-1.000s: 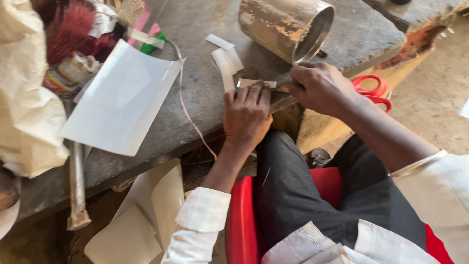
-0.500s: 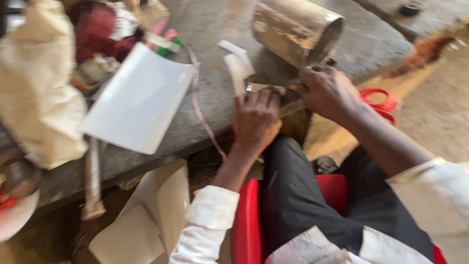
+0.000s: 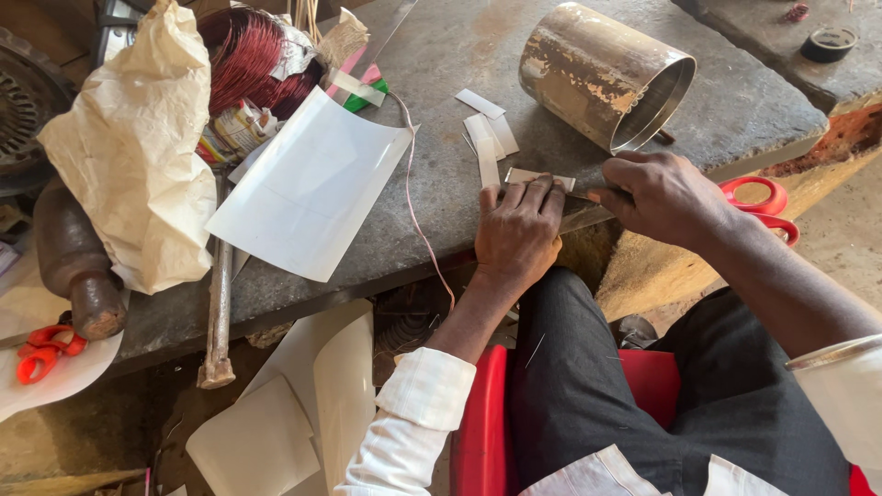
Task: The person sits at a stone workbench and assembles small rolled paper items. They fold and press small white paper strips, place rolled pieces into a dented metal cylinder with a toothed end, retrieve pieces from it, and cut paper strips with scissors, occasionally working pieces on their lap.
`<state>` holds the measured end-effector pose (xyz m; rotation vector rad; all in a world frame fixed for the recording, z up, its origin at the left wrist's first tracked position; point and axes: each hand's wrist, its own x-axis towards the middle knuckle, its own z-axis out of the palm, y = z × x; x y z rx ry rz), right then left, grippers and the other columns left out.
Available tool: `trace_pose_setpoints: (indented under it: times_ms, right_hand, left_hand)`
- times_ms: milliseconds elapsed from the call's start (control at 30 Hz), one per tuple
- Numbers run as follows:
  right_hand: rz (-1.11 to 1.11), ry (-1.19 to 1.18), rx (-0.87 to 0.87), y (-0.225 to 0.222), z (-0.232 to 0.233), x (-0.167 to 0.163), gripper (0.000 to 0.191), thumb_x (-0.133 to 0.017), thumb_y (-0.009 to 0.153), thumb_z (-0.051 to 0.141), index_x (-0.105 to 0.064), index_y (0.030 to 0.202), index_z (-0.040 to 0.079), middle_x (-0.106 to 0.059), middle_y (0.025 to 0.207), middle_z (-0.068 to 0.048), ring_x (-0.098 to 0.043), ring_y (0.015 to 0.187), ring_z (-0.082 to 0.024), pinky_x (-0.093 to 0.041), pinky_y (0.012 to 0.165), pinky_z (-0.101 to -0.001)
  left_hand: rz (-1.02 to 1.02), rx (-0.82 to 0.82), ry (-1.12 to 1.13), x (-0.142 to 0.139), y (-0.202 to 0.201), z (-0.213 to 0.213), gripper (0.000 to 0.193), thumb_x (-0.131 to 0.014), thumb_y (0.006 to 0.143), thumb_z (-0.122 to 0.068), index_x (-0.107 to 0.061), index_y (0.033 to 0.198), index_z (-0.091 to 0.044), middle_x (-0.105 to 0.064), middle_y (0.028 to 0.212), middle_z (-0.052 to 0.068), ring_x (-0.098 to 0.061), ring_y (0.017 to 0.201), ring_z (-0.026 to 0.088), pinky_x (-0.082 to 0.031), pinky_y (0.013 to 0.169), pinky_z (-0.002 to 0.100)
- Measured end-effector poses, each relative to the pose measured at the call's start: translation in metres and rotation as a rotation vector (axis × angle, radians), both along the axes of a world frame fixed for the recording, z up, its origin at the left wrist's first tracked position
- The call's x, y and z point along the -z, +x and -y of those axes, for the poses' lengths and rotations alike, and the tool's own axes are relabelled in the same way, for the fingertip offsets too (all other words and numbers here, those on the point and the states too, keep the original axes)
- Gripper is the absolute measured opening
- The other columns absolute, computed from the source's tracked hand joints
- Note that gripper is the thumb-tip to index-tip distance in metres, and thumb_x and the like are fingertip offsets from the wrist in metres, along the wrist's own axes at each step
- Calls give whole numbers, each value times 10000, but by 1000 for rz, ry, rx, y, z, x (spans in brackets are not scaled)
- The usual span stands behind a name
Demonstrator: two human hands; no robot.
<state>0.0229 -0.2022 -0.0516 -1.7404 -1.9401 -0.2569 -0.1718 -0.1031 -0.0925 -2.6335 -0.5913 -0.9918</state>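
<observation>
- The left hand (image 3: 517, 230) lies flat, fingers spread, pinning a small white strip (image 3: 537, 176) to the slab (image 3: 441, 174) right at its near edge.
- The right hand (image 3: 663, 197) is closed round a thin dark tool (image 3: 588, 196) whose tip meets the strip just beside the left fingertips (a blade, I'd guess, though I can't be sure).
- Risk: with the tip that close to the fingers, a slip along the strip could nick them.
- Risk: the strip sits at the very edge, so a hard push could skid it off onto the lap, or crease it.
- More cut strips (image 3: 489, 138) lie just beyond, near the rusty metal cylinder (image 3: 602, 73) on its side; a knock could set it rolling onto them.
- Red scissors (image 3: 763, 204) sit behind the right wrist, partly hidden.
- Further left, a large white sheet (image 3: 308, 188) and a crumpled paper bag (image 3: 138, 156).
- Hard to tell: most of the tool is buried in the fist, and the left hand covers part of the strip.
</observation>
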Motion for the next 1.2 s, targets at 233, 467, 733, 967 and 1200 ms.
trace_pose_setpoints:
  times_ms: [233,467,733,967,1200]
  right_hand:
    - [-33,-42,139,-3,-6,6,321,-731,953,277,-599,833,10,-649,797,-115,-673,687,-308,-543,643,-462]
    - [48,-55,282,-17,-6,-4,263,-667,984,301,-641,949,42,-670,942,-123,-684,782,-349,-561,683,-484]
    - [-79,-95,53,-63,-28,-22,230,-673,919,302,-637,980,83,-651,963,-112,-683,849,-323,-575,671,-470]
    - [-129,28,-324,-123,-116,-40,204,-680,954,246,-608,988,58,-600,958,-137,-631,855,-348,-509,730,-505]
    - [-365,58,-423,-109,10,-5,317,-732,852,204,-662,1135,80,-639,1080,-123,-640,1001,-348,-525,818,-453]
  left_hand:
    - [-29,6,-38,5,0,-2,559,-875,674,-209,-715,1201,-115,-700,1265,36,-639,1138,194,-399,1003,441]
    - [83,18,71,5,5,-8,314,-790,786,-292,-733,1087,-223,-725,1213,58,-678,1096,258,-428,910,466]
    - [313,439,-331,-2,-66,62,165,-678,1036,-125,-678,1197,-92,-721,1037,84,-682,956,267,-447,927,431]
    - [434,322,-668,-6,-89,91,138,-710,978,-49,-680,1094,-117,-732,1092,86,-707,993,247,-571,849,350]
    - [745,143,-1214,35,-95,82,95,-679,936,30,-697,1001,-35,-706,915,51,-665,796,111,-586,669,273]
